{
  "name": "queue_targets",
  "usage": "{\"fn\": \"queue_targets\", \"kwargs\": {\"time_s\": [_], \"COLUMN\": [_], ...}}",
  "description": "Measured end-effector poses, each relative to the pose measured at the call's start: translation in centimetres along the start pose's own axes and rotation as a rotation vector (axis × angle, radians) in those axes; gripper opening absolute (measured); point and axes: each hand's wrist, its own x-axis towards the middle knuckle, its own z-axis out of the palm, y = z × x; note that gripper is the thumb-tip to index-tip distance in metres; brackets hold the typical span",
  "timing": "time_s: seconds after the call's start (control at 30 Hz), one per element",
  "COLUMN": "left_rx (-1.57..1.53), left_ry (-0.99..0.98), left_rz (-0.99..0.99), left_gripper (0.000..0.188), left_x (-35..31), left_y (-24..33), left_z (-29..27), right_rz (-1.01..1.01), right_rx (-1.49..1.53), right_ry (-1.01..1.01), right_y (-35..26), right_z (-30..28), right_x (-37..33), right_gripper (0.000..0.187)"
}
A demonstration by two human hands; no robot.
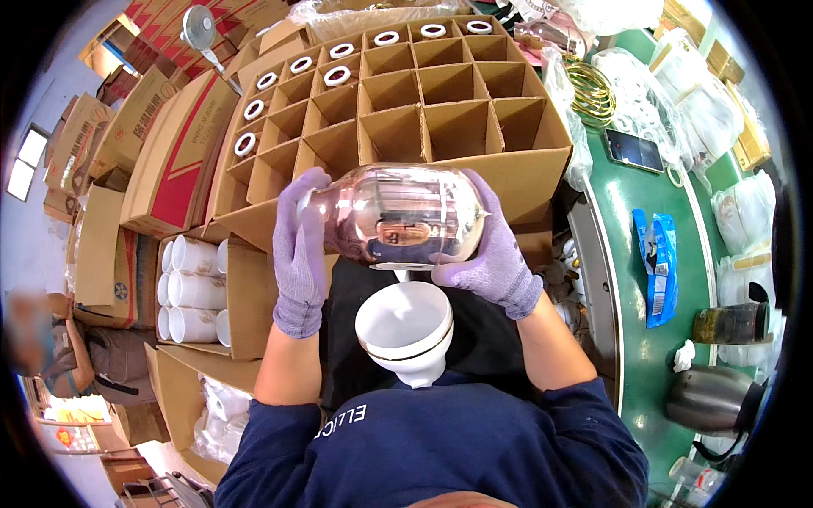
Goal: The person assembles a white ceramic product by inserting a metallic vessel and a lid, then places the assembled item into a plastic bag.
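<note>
While I watch, left hand point(298, 254) and right hand point(495, 254) grip shiny flask point(394, 213) over divided carton point(406, 110); green table point(652, 339) right, boxes point(161, 152) left.

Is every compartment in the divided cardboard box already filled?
No, the divided cardboard box has white-rimmed items only along its far and left cells; most compartments are bare.

- You had a green bench point(644, 339) along your right side, edged in pale trim.
- Stacked cardboard boxes point(135, 127) crowded your left.
- A white fan point(200, 27) stood beyond them.
- Daylight came through a window point(25, 161) at far left.
</note>
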Motion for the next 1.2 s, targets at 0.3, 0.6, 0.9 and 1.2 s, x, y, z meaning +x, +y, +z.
{"fn": "queue_targets", "kwargs": {"time_s": [0.3, 0.6, 0.9, 1.2], "left_rx": [0.363, 0.435, -0.302, -0.015], "left_ry": [-0.353, -0.721, -0.529, -0.475], "left_rz": [-0.146, -0.064, -0.642, 0.073], "left_gripper": [0.102, 0.106, 0.114, 0.113], "left_x": [-7.3, -15.0, -16.1, -9.4], "left_y": [-2.0, -3.4, -3.3, 0.5], "left_z": [-5.9, -2.3, 1.5, 5.2], "right_rz": [0.261, 0.499, 0.585, 0.521], "right_rx": [0.532, 0.060, 0.059, 0.362], "right_ry": [0.144, 0.163, 0.234, 0.335], "right_y": [4.3, -0.3, 1.1, 4.3], "right_z": [-5.4, -12.1, -7.7, -6.3], "right_x": [-3.4, -13.5, -19.3, -19.8], "right_gripper": [0.082, 0.101, 0.100, 0.079]}}
